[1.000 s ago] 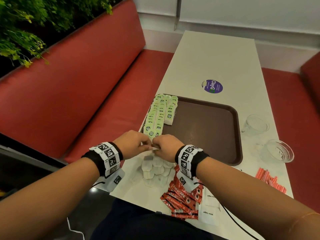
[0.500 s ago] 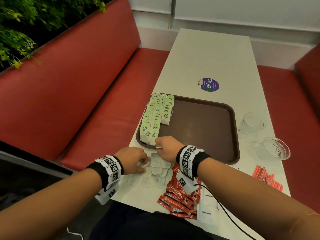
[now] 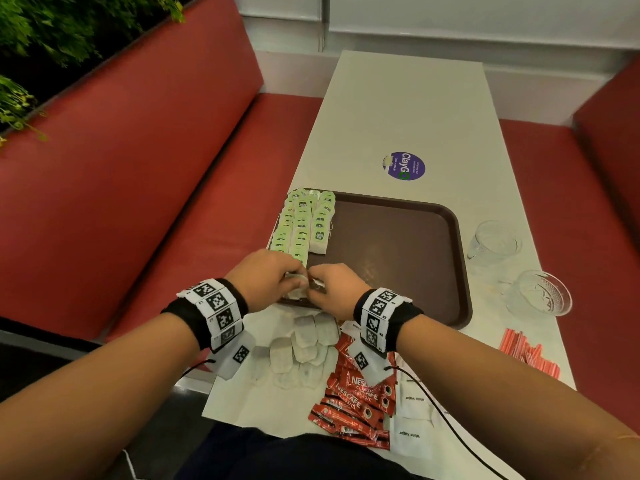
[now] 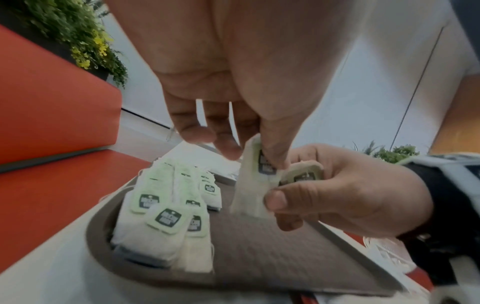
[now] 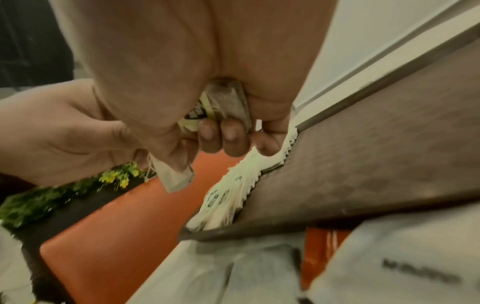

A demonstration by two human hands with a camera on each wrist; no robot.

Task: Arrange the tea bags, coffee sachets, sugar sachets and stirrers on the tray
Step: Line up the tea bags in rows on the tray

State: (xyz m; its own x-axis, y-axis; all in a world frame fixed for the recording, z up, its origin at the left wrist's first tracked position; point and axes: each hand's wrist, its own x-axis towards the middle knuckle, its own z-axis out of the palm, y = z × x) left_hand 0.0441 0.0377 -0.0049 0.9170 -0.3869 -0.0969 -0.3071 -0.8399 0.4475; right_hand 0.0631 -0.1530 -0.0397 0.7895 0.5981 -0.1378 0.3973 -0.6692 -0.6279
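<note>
The brown tray [image 3: 398,244] carries rows of green-tagged tea bags [image 3: 304,223] along its left side. Both hands meet over the tray's near-left corner. My left hand [image 3: 294,275] pinches a tea bag [image 4: 246,189] by its tag, and the bag hangs down. My right hand [image 3: 317,282] grips another tea bag [image 4: 303,174] in curled fingers right beside it. Loose tea bags [image 3: 301,344] lie on the table below my wrists. Red coffee sachets [image 3: 356,400] and white sugar sachets [image 3: 412,427] lie nearer me. Red stirrers [image 3: 526,355] lie at the right edge.
Two glass cups [image 3: 493,242] [image 3: 540,296] stand right of the tray. A purple sticker [image 3: 404,166] marks the white table [image 3: 408,109] beyond it. Red benches [image 3: 138,168] flank the table, with plants [image 3: 41,36] behind the left one.
My left hand has risen from the loose tea bags on the table to the tray's corner with a tea bag. My right hand stayed near the tray edge and now meets it.
</note>
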